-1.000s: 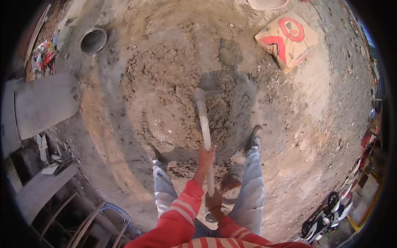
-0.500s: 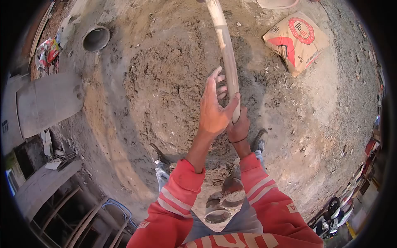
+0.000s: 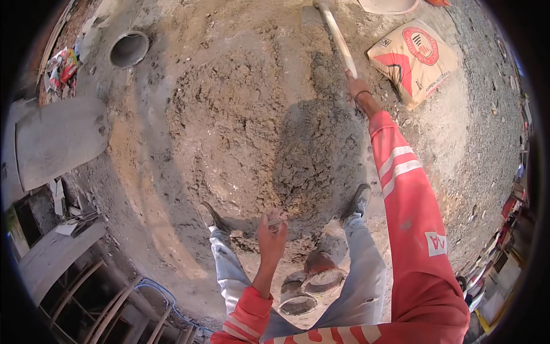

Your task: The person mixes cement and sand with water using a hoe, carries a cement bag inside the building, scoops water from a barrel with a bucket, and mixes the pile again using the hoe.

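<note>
My right hand (image 3: 359, 90) is closed around the lower end of a hoe's pale wooden handle (image 3: 338, 40), arm stretched forward. At the far end of the handle, the hoe's grey blade (image 3: 312, 16) rests on the ground. My left hand (image 3: 272, 234) is low in front of me, off the handle, with loosely bent fingers and no object visible in it. Between and ahead of my feet spreads a broad patch of lumpy, wet-looking grey-brown mix (image 3: 240, 120). To the right of the handle lies a paper cement bag (image 3: 413, 63) with red print.
Two dirty buckets (image 3: 323, 281) are between my legs. Another round bucket (image 3: 129, 49) is at the upper left, near crumpled wrappers (image 3: 62, 70). A grey board (image 3: 63, 140) lies at left, and a pale basin (image 3: 389, 4) is at the top edge.
My left hand has come off the handle and dropped back toward me. My right hand has moved forward and right with the handle end, and the hoe blade has come into view.
</note>
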The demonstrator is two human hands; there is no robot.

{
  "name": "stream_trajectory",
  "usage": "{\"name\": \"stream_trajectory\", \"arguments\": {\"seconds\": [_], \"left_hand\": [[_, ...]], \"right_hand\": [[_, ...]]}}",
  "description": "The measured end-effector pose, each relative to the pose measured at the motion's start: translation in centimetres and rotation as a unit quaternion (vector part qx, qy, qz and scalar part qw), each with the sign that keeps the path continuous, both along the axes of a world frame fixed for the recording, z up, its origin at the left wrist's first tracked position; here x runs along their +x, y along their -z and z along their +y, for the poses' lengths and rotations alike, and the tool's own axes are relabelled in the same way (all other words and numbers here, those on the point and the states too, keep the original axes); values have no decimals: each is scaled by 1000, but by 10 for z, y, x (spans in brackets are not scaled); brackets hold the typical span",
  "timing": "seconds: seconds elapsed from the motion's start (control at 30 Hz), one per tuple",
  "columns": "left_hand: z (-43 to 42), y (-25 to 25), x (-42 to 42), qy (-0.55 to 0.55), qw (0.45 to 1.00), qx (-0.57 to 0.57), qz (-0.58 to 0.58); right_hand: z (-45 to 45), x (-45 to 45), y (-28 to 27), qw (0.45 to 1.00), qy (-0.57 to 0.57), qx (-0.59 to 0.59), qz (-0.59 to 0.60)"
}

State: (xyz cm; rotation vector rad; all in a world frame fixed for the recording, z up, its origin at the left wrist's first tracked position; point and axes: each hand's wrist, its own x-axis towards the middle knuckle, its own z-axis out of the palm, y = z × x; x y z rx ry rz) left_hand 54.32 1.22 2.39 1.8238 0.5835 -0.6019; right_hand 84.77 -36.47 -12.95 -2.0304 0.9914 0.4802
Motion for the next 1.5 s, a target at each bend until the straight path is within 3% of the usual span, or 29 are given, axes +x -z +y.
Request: {"name": "stream_trajectory", "arguments": {"seconds": [0.13,0.33,0.43,0.5,0.57,0.6,0.63,0.7,0.73,0.77,0.83,0.87,0.9,0.93,1.0,1.07,1.17,1.23,1.33,1.4,1.5], "left_hand": [[1,-24,31,-20,999,-7,-39],[-15,-36,90,-7,992,-126,-11],[-39,-21,115,22,974,-213,73],[-56,-12,126,69,971,-195,121],[-76,-4,133,98,965,-183,161],[-84,0,135,103,962,-179,178],[-90,5,133,109,959,-172,195],[-91,55,112,95,967,-132,195],[-90,77,98,87,970,-110,196],[-87,83,75,-7,976,-144,162],[-64,82,28,21,980,-98,171],[-46,95,-11,87,990,-18,112],[-38,52,-25,35,986,-39,157],[-23,60,-64,35,992,-8,124],[-8,18,-99,61,989,22,136],[-3,0,-121,20,992,21,123],[-20,-23,-65,6,980,-39,195],[-68,-42,16,-25,986,-124,111],[-136,-61,140,49,945,-317,-71],[-166,-73,181,68,941,-284,-169],[-168,-42,175,76,967,-186,-158]], "right_hand": [[30,-42,-5,999,34,-1,10],[89,-139,-2,995,86,-41,-5],[120,-198,-30,996,85,-37,6],[153,-239,-56,992,62,-101,-37],[188,-288,-64,995,75,-57,-33],[212,-307,-94,991,84,-95,-32],[225,-346,-75,997,64,-21,43],[270,-397,-120,996,60,-44,38],[289,-432,-123,995,74,13,68],[312,-458,-141,997,69,3,43],[341,-483,-186,991,113,43,58],[356,-511,-198,988,124,62,69],[369,-538,-211,992,96,50,70],[380,-563,-223,995,68,37,70],[394,-610,-236,988,85,75,103],[396,-624,-252,987,70,95,110],[376,-594,-231,993,73,72,55],[328,-525,-201,999,29,13,17],[220,-393,-137,993,-20,-68,-95],[143,-285,-117,971,-52,-143,-185],[47,-141,-100,932,-135,-271,-201]]}}
